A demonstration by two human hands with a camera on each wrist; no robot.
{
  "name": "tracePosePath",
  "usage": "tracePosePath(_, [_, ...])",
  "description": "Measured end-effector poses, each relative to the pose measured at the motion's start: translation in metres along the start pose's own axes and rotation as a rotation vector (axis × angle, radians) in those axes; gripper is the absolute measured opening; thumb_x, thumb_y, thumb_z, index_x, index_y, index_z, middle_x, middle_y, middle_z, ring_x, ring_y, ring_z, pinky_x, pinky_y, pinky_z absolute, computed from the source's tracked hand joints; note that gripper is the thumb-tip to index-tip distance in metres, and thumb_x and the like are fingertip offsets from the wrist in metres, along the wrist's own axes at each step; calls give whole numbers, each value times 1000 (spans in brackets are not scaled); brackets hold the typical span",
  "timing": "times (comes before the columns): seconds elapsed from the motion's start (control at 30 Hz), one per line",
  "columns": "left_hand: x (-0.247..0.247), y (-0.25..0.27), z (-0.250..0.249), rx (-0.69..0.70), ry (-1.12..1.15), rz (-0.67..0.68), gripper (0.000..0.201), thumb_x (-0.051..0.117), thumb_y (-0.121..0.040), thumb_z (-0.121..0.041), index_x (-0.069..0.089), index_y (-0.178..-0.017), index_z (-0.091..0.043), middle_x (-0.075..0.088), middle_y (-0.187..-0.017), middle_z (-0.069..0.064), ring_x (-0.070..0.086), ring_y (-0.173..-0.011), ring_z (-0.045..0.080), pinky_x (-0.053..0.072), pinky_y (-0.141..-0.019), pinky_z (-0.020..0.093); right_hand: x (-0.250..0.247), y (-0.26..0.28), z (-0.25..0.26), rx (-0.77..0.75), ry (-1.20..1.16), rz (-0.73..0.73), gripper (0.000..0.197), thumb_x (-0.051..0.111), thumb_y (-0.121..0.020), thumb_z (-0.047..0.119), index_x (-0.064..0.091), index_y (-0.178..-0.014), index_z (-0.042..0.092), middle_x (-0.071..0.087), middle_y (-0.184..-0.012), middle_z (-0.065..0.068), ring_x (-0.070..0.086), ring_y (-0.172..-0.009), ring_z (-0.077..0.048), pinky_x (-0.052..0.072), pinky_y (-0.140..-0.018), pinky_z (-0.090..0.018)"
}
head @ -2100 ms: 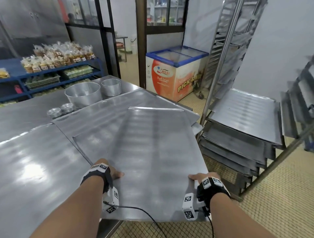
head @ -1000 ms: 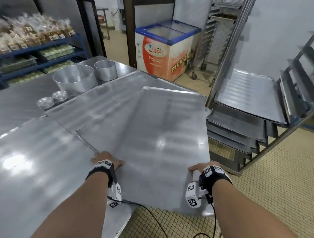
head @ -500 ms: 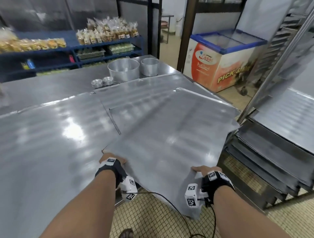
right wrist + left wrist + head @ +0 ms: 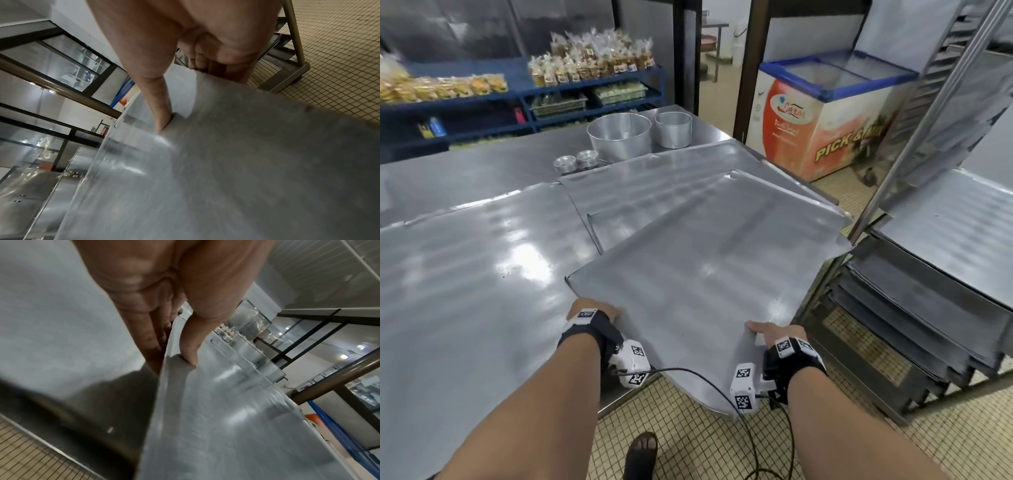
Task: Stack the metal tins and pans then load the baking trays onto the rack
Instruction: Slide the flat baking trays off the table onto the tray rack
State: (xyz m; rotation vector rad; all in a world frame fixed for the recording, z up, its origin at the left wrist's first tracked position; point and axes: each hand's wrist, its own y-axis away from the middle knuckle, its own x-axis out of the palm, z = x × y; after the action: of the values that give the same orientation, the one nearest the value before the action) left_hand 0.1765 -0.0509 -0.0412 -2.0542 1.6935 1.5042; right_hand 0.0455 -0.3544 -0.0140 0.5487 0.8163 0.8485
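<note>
A large flat baking tray hangs partly off the steel table's near right corner, turned at an angle. My left hand pinches its near left edge, thumb on top and fingers underneath. My right hand pinches the near right edge the same way, thumb on top. Another tray lies flat on the table beneath it. The rack stands to the right with several trays on its lower rails. Two round pans and small tins sit at the table's far end.
A steel table spreads to the left. A chest freezer stands behind the rack post. Blue shelves with bagged goods line the back wall. Tiled floor and a sandalled foot are below.
The tray has slid toward me and swung round, its near corner now hanging over the floor. My view turned left, so the rack sits further to the right.
</note>
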Motion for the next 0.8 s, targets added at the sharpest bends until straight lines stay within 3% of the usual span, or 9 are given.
tracePosePath(0.07, [-10,-3,-10,29,-39,18,55,77,-81,-23,59,-128,0,62,-124,20,61,-115,35,50,-92,37,7,1,6,-19,-20,-5,42,86,-71,25,59,-93,0,61,-76,-13,60,-67,-26,43,-55,-28])
tracePosePath(0.2, [-27,-20,-29,30,-68,139,72,73,-62,-37,56,-131,-23,57,-132,7,60,-115,26,50,-95,23,25,-5,19,-34,-19,-37,56,90,-65,34,50,-85,1,58,-73,-10,59,-67,-26,46,-61,-31])
tracePosePath(0.33, [-39,-47,-47,99,19,30,58,78,-79,-14,58,-132,0,58,-133,19,58,-121,32,48,-94,35,39,-5,34,-33,-45,-35,58,91,-65,38,53,-85,-1,58,-69,-10,60,-65,-26,39,-51,-28])
tracePosePath(0.4, [-46,-61,-59,112,-102,78,59,84,-62,-13,66,-118,-3,65,-121,19,65,-108,31,52,-89,34,48,-6,43,-25,-39,-41,56,91,-65,39,54,-79,-1,60,-70,-11,60,-66,-27,40,-52,-29])
tracePosePath(0.43, [-49,-69,-65,123,-164,135,59,82,-48,-13,69,-105,-5,68,-109,16,68,-97,28,56,-85,31,53,-8,48,-21,-35,-43,56,91,-64,40,54,-76,0,61,-71,-11,61,-67,-28,41,-53,-29])
tracePosePath(0.5, [-55,-87,-76,104,-211,199,59,73,-38,-16,68,-96,-3,69,-91,10,70,-83,24,59,-78,29,63,-11,59,-13,-27,-67,57,92,-62,43,53,-74,3,61,-72,-11,60,-67,-27,42,-54,-30])
tracePosePath(0.57, [-61,-102,-90,78,-140,199,55,78,-46,-24,67,-98,-7,65,-90,6,69,-90,22,57,-80,25,72,-11,70,-5,-23,-92,58,92,-62,42,49,-72,4,57,-70,-10,57,-64,-26,42,-57,-31])
tracePosePath(0.67, [-62,-114,-103,117,-34,134,46,76,-76,-22,67,-119,-9,65,-114,11,64,-112,27,52,-90,27,87,-15,86,7,-15,-118,60,92,-65,40,49,-81,0,54,-71,-9,53,-62,-25,42,-64,-33])
tracePosePath(0.8, [-56,-151,-114,225,-86,56,45,68,-89,-8,57,-130,8,58,-132,25,56,-122,37,47,-95,39,106,-24,102,13,61,-161,82,90,-64,46,56,-119,-5,65,-114,-17,56,-83,-27,44,-72,-32])
